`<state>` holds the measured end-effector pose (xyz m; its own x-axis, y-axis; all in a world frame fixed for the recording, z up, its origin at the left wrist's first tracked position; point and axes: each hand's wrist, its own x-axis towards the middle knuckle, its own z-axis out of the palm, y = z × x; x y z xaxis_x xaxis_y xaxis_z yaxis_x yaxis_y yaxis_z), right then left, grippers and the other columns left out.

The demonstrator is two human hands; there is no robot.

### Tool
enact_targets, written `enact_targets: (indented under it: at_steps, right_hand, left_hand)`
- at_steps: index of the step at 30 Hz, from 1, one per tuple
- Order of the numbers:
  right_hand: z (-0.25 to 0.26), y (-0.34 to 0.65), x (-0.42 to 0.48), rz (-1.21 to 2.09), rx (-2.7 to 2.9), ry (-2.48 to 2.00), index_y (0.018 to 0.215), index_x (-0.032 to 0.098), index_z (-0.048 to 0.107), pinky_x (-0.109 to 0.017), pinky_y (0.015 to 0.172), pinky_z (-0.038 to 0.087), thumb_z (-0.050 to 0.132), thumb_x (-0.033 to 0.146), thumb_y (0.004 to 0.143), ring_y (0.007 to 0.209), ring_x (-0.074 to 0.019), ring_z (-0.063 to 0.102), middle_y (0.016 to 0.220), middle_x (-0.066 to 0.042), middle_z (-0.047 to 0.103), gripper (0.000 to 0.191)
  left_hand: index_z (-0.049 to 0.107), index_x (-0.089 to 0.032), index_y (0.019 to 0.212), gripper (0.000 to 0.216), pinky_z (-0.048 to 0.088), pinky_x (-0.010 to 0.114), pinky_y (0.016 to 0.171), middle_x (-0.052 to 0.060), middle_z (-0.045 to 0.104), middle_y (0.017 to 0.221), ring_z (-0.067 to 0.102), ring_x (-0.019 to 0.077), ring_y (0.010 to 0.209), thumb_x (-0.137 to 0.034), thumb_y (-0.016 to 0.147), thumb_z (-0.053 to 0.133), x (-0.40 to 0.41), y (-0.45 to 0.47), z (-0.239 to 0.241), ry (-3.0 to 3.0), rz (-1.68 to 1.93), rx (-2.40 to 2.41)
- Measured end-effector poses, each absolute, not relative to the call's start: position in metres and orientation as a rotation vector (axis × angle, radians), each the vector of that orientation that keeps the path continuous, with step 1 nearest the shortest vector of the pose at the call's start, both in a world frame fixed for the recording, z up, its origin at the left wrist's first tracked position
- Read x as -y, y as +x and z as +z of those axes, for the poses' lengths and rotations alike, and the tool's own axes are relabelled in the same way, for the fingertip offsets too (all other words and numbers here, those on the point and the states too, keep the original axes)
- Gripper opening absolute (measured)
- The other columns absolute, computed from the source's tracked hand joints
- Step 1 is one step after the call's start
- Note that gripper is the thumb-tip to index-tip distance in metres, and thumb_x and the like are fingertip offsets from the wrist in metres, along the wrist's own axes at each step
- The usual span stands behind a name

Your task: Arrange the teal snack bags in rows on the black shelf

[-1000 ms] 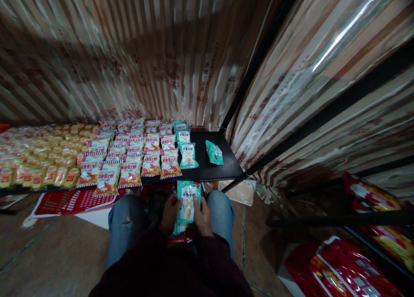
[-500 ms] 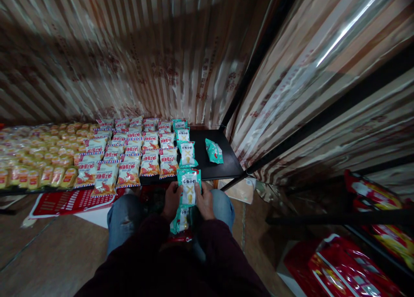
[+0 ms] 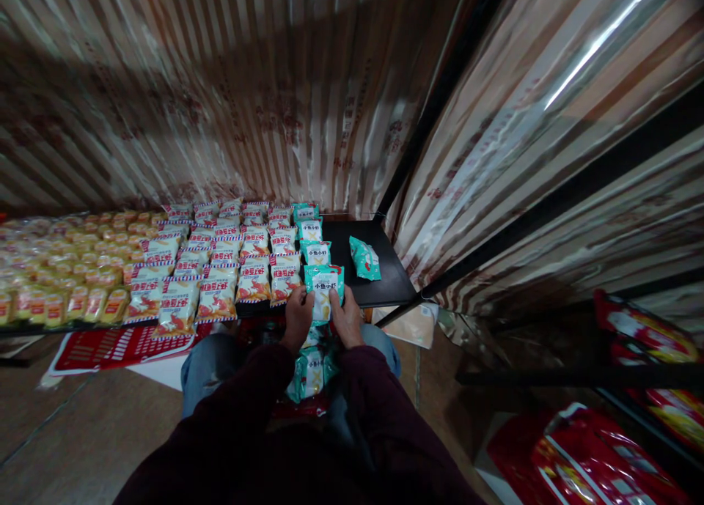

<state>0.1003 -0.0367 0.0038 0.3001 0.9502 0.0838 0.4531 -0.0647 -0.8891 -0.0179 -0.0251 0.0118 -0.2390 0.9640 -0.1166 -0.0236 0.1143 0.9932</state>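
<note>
Between my two hands is a teal-and-white snack bag (image 3: 323,294), its printed face up, at the front edge of the black shelf (image 3: 379,289). My left hand (image 3: 298,316) grips its left side and my right hand (image 3: 346,319) its right side. The bag's top end overlaps the lower part of a column of matching teal bags (image 3: 317,253) on the shelf. To the right, another teal bag (image 3: 364,258) lies tilted by itself. More teal bags (image 3: 311,373) sit below my hands, between my knees.
Rows of white-and-orange snack bags (image 3: 253,278) fill the shelf left of the teal column, then many small yellow packs (image 3: 80,303). Black metal posts (image 3: 404,164) stand at the right. A red basket (image 3: 115,346) is under the shelf; large red bags (image 3: 599,454) are at lower right.
Both hands have moved forward with the teal snack bag, from just before the shelf edge to over it. The teal bags between my knees are now more exposed.
</note>
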Motion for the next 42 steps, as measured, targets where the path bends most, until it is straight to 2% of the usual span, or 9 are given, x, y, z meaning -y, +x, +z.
enact_targets:
  at_steps: [8, 16, 21, 26, 34, 42]
  right_hand:
    - [0.002, 0.101, 0.013, 0.599, 1.331, -1.586, 0.113, 0.017, 0.06, -0.033, 0.086, 0.044, 0.041, 0.055, 0.089, 0.095, -0.023, 0.06, 0.104, -0.01, 0.067, 0.049]
    - [-0.008, 0.102, -0.003, 0.462, 1.357, -1.597, 0.113, 0.014, 0.061, -0.034, 0.087, 0.044, 0.04, 0.054, 0.089, 0.095, -0.0233, 0.058, 0.102, -0.012, 0.065, 0.051]
    - [-0.014, 0.104, -0.011, 0.337, 1.404, -1.67, 0.109, 0.012, 0.062, -0.039, 0.089, 0.042, 0.039, 0.052, 0.09, 0.097, -0.0258, 0.055, 0.101, -0.014, 0.064, 0.049]
    - [-0.018, 0.104, -0.017, 0.305, 1.447, -1.662, 0.11, 0.013, 0.061, -0.039, 0.091, 0.041, 0.038, 0.051, 0.091, 0.101, -0.0255, 0.053, 0.104, -0.014, 0.064, 0.048]
    - [-0.024, 0.105, -0.02, 0.378, 1.439, -1.687, 0.117, 0.013, 0.058, -0.04, 0.087, 0.045, 0.037, 0.054, 0.089, 0.097, -0.0263, 0.058, 0.104, -0.015, 0.066, 0.054]
    - [-0.018, 0.107, -0.026, 0.465, 1.461, -1.674, 0.13, 0.012, 0.051, -0.04, 0.094, 0.044, 0.044, 0.053, 0.088, 0.108, -0.0278, 0.058, 0.119, -0.016, 0.063, 0.059]
  left_hand:
    - [0.066, -0.018, 0.096, 0.022, 0.049, 0.033, 0.082, 0.009, 0.071, 0.093, 0.066, 0.0218, 0.087, -0.019, 0.078, 0.053, 0.011, -0.017, 0.014, 1.133, 1.289, -1.518]
    - [0.061, -0.019, 0.113, 0.038, 0.047, 0.035, 0.09, 0.01, 0.067, 0.109, 0.062, 0.0231, 0.097, -0.018, 0.075, 0.057, 0.004, -0.013, 0.008, 1.14, 1.31, -1.492]
    - [0.062, -0.021, 0.115, 0.042, 0.043, 0.039, 0.099, 0.012, 0.063, 0.119, 0.054, 0.0281, 0.116, -0.018, 0.073, 0.059, 0.003, -0.013, 0.008, 1.191, 1.332, -1.544]
    - [0.058, -0.016, 0.123, 0.046, 0.034, 0.044, 0.108, 0.016, 0.058, 0.129, 0.049, 0.0307, 0.125, -0.018, 0.077, 0.055, 0.002, -0.012, 0.007, 1.355, 1.258, -1.652]
    - [0.047, -0.013, 0.134, 0.053, 0.035, 0.044, 0.11, 0.016, 0.055, 0.133, 0.046, 0.027, 0.13, -0.016, 0.081, 0.048, 0.003, -0.007, 0.002, 1.523, 1.155, -1.771]
    - [0.045, -0.013, 0.135, 0.056, 0.039, 0.046, 0.107, 0.016, 0.056, 0.132, 0.048, 0.0281, 0.128, -0.014, 0.08, 0.048, 0.002, -0.006, -0.003, 1.531, 1.145, -1.769]
